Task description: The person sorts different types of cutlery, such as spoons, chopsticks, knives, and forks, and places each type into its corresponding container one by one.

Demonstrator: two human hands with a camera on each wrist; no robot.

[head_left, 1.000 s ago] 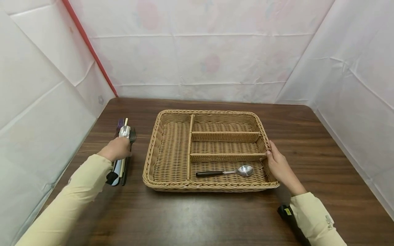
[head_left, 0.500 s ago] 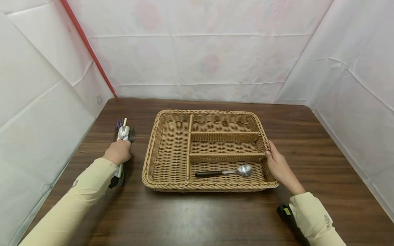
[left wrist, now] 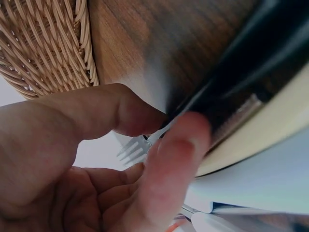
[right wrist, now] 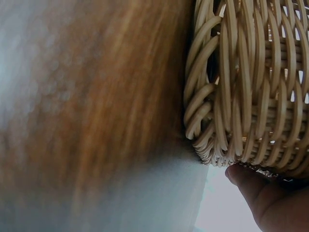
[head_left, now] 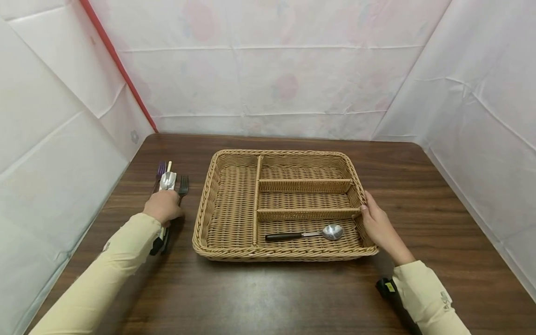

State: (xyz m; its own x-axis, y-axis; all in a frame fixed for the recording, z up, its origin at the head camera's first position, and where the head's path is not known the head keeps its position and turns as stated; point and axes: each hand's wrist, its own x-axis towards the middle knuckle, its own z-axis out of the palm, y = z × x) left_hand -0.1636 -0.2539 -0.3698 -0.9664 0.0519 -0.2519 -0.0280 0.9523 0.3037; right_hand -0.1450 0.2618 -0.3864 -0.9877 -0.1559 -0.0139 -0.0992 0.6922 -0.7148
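At the left of the table, my left hand (head_left: 164, 206) pinches the dark handle of a fork (head_left: 183, 187) between thumb and index finger. The left wrist view shows the fork's black handle (left wrist: 246, 58) running away past the fingertips. Beside it lie a purple fork (head_left: 161, 170), a spoon (head_left: 167, 180) and a cream stick (head_left: 169, 166), partly covered by that hand. My right hand (head_left: 378, 224) grips the right rim of a wicker basket (head_left: 293, 253), thumb on the near side. In the basket's front right compartment rests a spoon (head_left: 309, 234) with a dark handle.
Wicker dividers (head_left: 256, 200) split the basket into one long left compartment and three right ones. Everything stands on a dark wood table (head_left: 259, 298). White sheeting (head_left: 268, 83) hangs behind and at both sides.
The fork has shifted slightly right, away from the other cutlery, in my left hand's pinch. My right hand and the basket have stayed put.
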